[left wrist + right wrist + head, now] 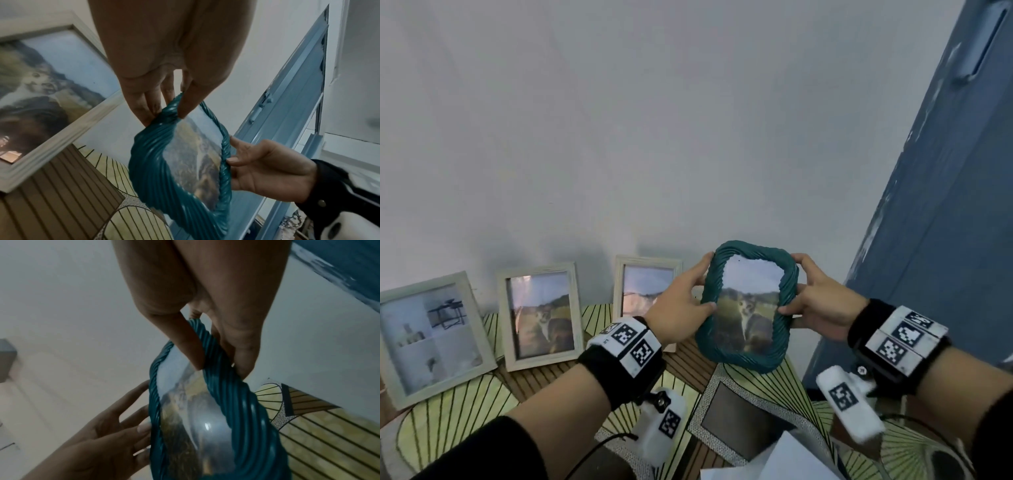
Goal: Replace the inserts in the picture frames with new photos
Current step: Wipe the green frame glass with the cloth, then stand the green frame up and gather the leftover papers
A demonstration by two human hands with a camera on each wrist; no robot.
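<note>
Item: teal frame (748,358), photo fitted, held above the tabletop (774,377) in both grips, left hand (681,305) and right hand (816,301) pinching its sides; best stood gently beside the wooden frames (539,313).

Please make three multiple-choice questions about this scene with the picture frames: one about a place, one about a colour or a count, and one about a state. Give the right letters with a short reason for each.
1. Where is the teal frame?
A. Flat on the table
B. Held in the air in front of the wall
C. Leaning on the wall

2. How many pale wooden frames lean against the wall?
A. One
B. Three
C. Five

3. How is the teal frame held?
A. Left hand only
B. Right hand only
C. Both hands, one grip on each side edge

Answers: 1 B, it is clear of the table. 2 B, left, middle, right. 3 C, thumbs in front, fingers behind.
</note>
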